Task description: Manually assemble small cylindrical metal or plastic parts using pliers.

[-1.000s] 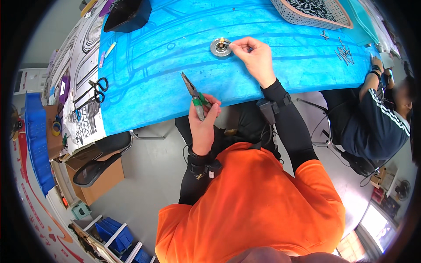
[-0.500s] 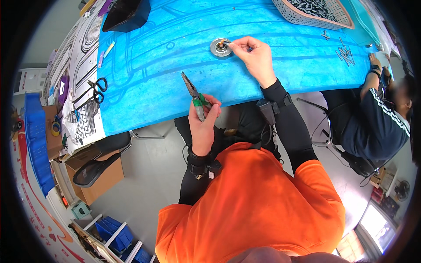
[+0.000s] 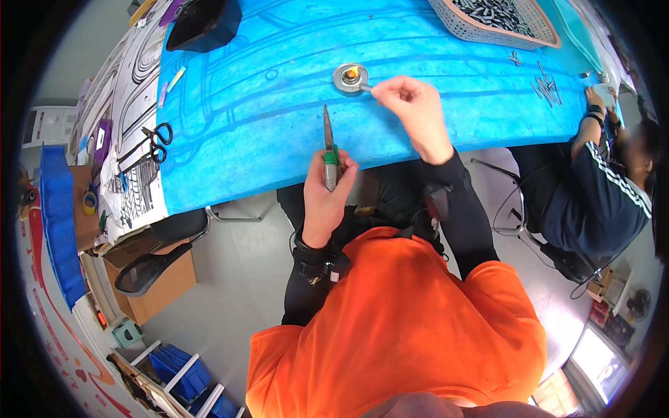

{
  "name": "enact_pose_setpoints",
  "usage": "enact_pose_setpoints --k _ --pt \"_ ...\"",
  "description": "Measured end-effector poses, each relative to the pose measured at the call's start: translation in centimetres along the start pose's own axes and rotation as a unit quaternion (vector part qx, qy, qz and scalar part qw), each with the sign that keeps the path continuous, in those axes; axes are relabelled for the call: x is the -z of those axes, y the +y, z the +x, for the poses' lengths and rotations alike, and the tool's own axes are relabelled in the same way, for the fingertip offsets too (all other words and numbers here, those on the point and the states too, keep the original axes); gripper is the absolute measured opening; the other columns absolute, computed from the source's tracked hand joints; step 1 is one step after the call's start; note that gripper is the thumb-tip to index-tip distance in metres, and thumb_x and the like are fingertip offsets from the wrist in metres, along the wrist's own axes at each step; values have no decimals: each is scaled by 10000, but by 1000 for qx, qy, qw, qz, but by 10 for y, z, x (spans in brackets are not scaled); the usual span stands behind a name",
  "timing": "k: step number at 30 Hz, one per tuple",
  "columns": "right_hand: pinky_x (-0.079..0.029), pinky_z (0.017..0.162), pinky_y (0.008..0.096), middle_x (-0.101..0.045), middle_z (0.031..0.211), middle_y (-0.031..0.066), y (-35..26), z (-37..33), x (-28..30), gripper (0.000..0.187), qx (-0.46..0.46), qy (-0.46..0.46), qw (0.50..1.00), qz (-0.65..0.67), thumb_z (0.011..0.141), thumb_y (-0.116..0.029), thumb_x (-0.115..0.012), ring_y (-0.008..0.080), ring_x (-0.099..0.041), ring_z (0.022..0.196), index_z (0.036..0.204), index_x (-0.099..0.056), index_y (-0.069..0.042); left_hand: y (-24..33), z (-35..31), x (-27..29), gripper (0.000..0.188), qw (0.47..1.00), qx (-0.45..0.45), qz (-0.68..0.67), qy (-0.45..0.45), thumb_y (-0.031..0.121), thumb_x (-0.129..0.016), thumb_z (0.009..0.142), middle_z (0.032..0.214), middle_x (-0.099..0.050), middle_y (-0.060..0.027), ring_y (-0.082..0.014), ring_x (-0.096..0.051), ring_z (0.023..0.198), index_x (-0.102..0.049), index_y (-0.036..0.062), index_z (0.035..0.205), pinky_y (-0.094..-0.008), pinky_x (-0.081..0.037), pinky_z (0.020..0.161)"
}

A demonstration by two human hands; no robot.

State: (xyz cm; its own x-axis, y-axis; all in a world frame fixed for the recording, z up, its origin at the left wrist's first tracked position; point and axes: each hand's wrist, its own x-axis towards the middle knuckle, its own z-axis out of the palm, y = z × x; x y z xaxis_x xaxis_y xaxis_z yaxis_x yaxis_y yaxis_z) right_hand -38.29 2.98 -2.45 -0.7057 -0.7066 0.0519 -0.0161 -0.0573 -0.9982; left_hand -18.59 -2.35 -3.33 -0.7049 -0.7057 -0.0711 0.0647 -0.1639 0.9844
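Note:
My left hand (image 3: 325,191) grips long-nose pliers (image 3: 329,143) with green-and-grey handles, over the table's front edge. The pliers point away from me, and their jaws look closed. On the blue tabletop ahead stands a small round metal burner (image 3: 341,85) with a yellow-orange flame (image 3: 353,72) in its middle. My right hand (image 3: 414,111) pinches a thin grey ribbed piece (image 3: 366,88), like a screw, between thumb and forefinger. Its tip overlaps the near right rim of the burner; whether it touches I cannot tell.
At the back right, a pink basket (image 3: 453,24) holds many small dark pieces, beside a teal tray (image 3: 568,38). Several thin metal pieces (image 3: 548,89) lie to the right. Black scissors (image 3: 157,143) and a black bin (image 3: 202,28) are on the left. A co-worker (image 3: 592,188) sits at right.
My right hand has drawn the ribbed piece back from over the flame toward the burner's near right rim. The pliers in my left hand have swung to point more straight ahead.

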Motion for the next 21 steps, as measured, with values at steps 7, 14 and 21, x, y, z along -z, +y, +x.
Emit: enact_pose_setpoints --k 7,14,21 --pt "-531 682 260 -687 886 101 -18 -43 -2 110 -98 -78 975 184 868 -84 -653 177 -677 826 910 -651 17 4 -3 -4 246 995 51 -1 -85 62 -595 869 934 -605 -47 -101 -539 808 -520 15 1098 -240 -437 747" --pt "-535 670 252 -688 890 120 -27 -47 -2 124 -140 -79 974 159 880 -93 -643 189 -688 818 929 -637 20 6 -5 -5 256 992 68 -2 -105 55 -586 870 938 -608 -60 -106 -541 800 -512 5 1110 -244 -442 741" --pt "-537 656 254 -686 887 125 -28 -50 -6 110 -104 -99 977 157 876 -77 -632 185 -688 806 919 -632 24 7 -9 -4 250 995 30 23 -97 53 -584 872 936 -607 -59 -103 -540 807 -511 7 1107 -241 -438 740"
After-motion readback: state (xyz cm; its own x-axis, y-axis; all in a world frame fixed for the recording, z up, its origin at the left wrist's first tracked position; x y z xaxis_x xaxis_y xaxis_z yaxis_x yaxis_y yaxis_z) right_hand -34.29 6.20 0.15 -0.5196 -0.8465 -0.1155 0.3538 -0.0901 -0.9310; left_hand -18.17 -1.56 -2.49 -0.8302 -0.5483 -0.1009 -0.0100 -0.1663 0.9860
